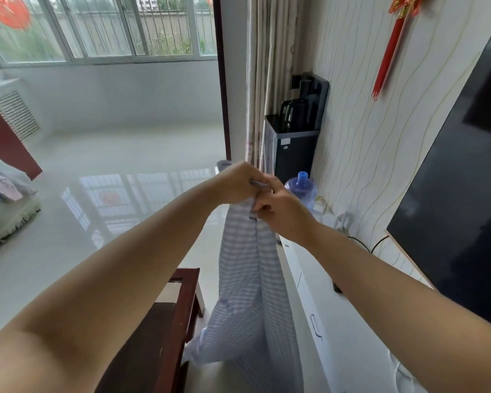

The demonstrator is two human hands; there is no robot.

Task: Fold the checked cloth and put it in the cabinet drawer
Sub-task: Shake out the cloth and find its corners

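The checked cloth (247, 290), pale blue and white, hangs straight down in long folds from both hands held out at arm's length. My left hand (236, 182) grips its top edge from the left. My right hand (281, 211) pinches the same top edge from the right, touching the left hand. The cloth's lower end bunches near the floor, between the wooden table and the white cabinet (349, 330). The cabinet runs along the right wall, and a drawer front with a metal handle (315, 326) is shut.
A dark red wooden table (179, 307) stands low at the left of the cloth. A black television (465, 211) sits on the cabinet. A water bottle (302, 191) and a black water dispenser (295, 143) stand beyond. A sofa edge (3, 205) lies far left.
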